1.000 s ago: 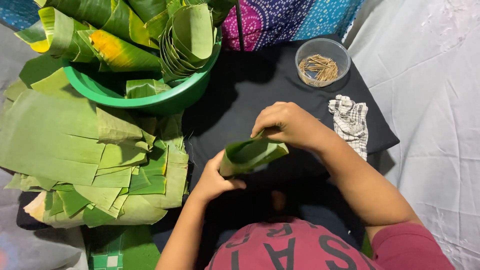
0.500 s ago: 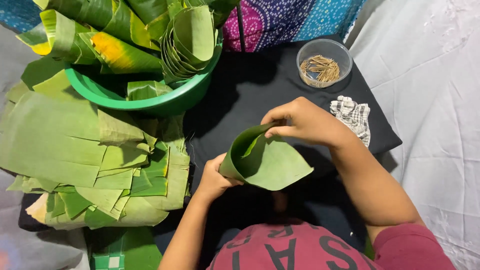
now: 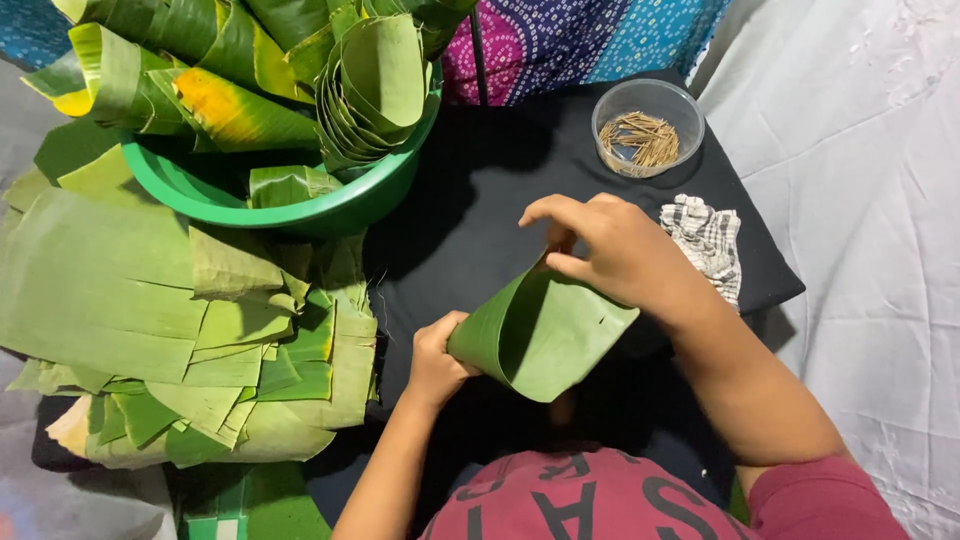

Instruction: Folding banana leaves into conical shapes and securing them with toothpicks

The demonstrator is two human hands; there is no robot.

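Note:
Both my hands hold one green banana leaf piece (image 3: 545, 335), curled into an open cone over the black cloth (image 3: 470, 210). My left hand (image 3: 435, 360) grips the cone's narrow left end. My right hand (image 3: 610, 250) pinches its upper edge from above, fingers bent. The cone's wide mouth faces me.
A green basin (image 3: 330, 210) at the upper left holds rolled leaf cones and whole leaves. A stack of cut leaf pieces (image 3: 190, 340) lies left of my hands. A clear bowl of small wooden sticks (image 3: 647, 128) and a checked rag (image 3: 708, 240) sit at the right.
The leaf was tightly rolled under my right hand a second ago. It has since opened into a wide cone, and my right hand has lifted to its top edge.

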